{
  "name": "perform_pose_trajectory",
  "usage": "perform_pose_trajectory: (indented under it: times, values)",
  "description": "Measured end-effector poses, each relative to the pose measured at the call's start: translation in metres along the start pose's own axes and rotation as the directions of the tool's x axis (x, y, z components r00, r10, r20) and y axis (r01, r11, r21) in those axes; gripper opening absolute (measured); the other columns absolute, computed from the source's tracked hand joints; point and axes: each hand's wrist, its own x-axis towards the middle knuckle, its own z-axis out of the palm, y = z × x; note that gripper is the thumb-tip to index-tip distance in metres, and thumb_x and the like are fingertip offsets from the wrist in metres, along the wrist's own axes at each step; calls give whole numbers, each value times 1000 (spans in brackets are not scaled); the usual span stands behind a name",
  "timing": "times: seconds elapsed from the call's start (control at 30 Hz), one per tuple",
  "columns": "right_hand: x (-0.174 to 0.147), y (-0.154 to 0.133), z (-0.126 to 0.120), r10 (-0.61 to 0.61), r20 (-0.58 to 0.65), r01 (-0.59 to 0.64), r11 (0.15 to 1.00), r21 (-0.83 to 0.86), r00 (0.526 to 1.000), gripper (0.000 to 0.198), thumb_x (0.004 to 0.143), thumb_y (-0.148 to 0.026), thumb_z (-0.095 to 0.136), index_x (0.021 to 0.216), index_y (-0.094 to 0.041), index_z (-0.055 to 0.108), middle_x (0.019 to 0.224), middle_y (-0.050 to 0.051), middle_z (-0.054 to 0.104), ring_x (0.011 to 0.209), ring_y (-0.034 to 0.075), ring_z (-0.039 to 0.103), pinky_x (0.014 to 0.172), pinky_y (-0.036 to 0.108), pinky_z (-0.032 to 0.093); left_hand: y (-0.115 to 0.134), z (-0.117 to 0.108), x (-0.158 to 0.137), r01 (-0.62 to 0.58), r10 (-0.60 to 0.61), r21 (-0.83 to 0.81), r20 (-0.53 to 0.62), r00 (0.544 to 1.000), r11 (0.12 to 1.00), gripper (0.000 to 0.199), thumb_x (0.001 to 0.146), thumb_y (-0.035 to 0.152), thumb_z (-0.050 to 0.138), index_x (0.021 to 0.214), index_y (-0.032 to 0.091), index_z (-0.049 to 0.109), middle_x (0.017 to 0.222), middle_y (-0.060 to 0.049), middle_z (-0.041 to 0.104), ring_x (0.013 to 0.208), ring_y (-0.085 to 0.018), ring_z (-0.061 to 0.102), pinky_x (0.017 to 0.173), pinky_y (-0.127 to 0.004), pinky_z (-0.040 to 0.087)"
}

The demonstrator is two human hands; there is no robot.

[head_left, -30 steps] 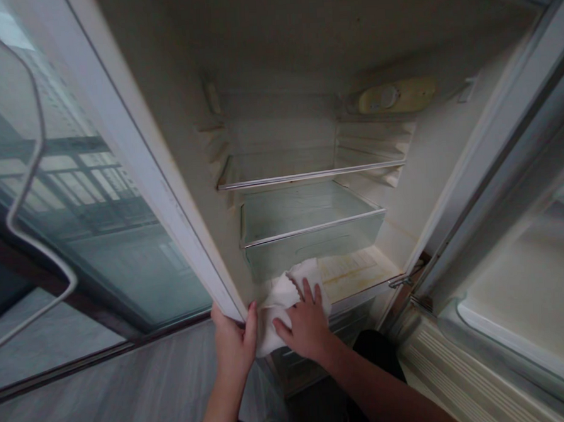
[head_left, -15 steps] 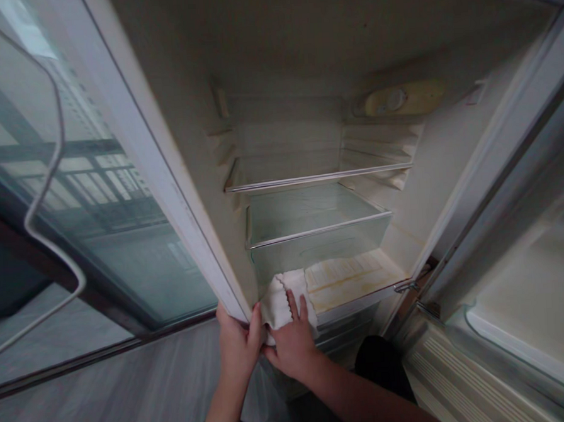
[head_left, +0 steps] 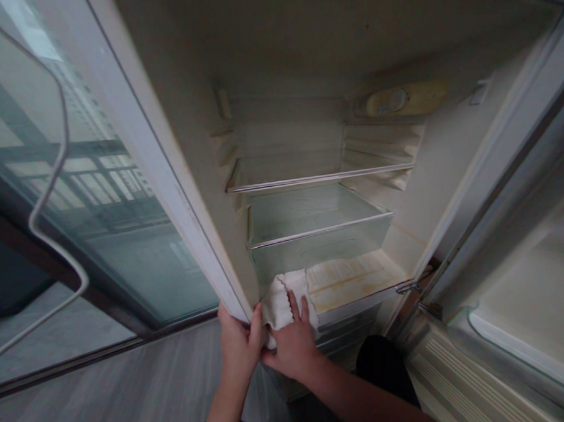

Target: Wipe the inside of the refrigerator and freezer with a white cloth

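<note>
**Bare right hand (head_left: 295, 349) laid on a thin, crumpled white cloth with a scalloped edge (head_left: 275, 306); bare left hand (head_left: 239, 344) holding the off-white front edge of a refrigerator wall (head_left: 193, 241)**

The cloth lay directly beneath the right fingers and reached ahead of and to the left of them, at the front left corner of the compartment. Two right fingers pointed forward, slightly apart, on its top; whether the others pinched it could not be told. Its scalloped edge ran forward beside those fingers; its long axis was unclear in the folds. The right hand was nearer its middle, while the left thumb stood just beside its left end. The left fingers wrapped the smooth, straight wall edge.

Right of the right fingers spread the flat, pale compartment floor (head_left: 356, 276), streaked yellow-brown. Beyond the fingertips stood a box-like clear bin with a slim pale rim (head_left: 322, 250); higher and farther, a flat glass shelf with shiny trim (head_left: 318, 179). Farther up and to the right of the fingers was a yellowed, rounded plastic housing with a dial (head_left: 420, 100).
</note>
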Motion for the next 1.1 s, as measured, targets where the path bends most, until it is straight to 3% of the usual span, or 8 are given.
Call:
perform_pose_trajectory:
  times: [0.2,0.5,0.6,0.73,0.8,0.93,1.0,1.1]
  values:
    - [0,2,3,1,9,-1,1000,-12,1000,58,84,-60,62,134,-30,68,158,11,41,154,44,-6,118,70,-9,1,1,1,-24,24,-17,-4,1000,1000,62,88,48,63,136,15,42,117,-14,58,106,-30,65,85,-42,55]
    - [0,5,5,-42,-26,42,999,-1,999,59,85,-64,63,137,-37,64,163,6,33,154,44,-4,119,69,-5,-1,1,-1,-8,8,-23,2,1000,1000,56,86,47,65,129,16,46,111,-11,59,98,-28,66,80,-39,56]
    - [-3,14,5,-93,-23,92,995,-35,995,53,87,-54,64,137,-35,64,159,5,40,156,39,0,123,64,1,-2,0,-1,-3,3,-17,8,1000,1000,57,86,47,64,131,16,45,113,-12,58,100,-28,66,82,-39,56]
    - [-11,40,-5,-116,-30,111,984,-136,993,42,90,-50,63,119,-23,75,153,12,49,155,33,15,126,56,7,-4,-1,-1,-1,2,-22,29,1000,1000,62,86,50,65,134,17,43,118,-13,58,106,-30,65,89,-42,55]
    - [-17,60,-16,-77,-63,65,983,-171,995,41,90,-46,63,119,-19,74,157,14,43,154,32,22,126,53,11,-6,-1,0,7,-7,-22,37,999,1000,65,86,52,64,136,17,41,118,-14,58,107,-31,65,89,-44,55]
    - [-32,113,-45,85,-210,-126,973,-192,974,48,95,-28,49,142,-18,58,157,9,44,151,25,30,125,47,17,-6,1,1,6,-7,14,29,1000,1000,71,84,55,63,138,15,40,118,-15,57,100,-31,66,82,-43,56]
    - [-40,142,-60,188,-308,-257,945,-202,933,52,98,-24,40,149,-18,51,157,8,44,149,25,33,124,47,20,-4,1,2,18,-18,9,27,999,1000,73,83,55,63,139,14,39,116,-15,59,95,-31,67,79,-42,56]
    - [-55,180,-79,314,-440,-431,881,-195,841,52,101,-24,32,147,-9,51,155,14,46,148,27,36,123,47,23,-1,2,4,2,-1,-8,21,1000,1000,73,83,54,64,138,13,40,115,-16,59,100,-33,66,87,-46,55]
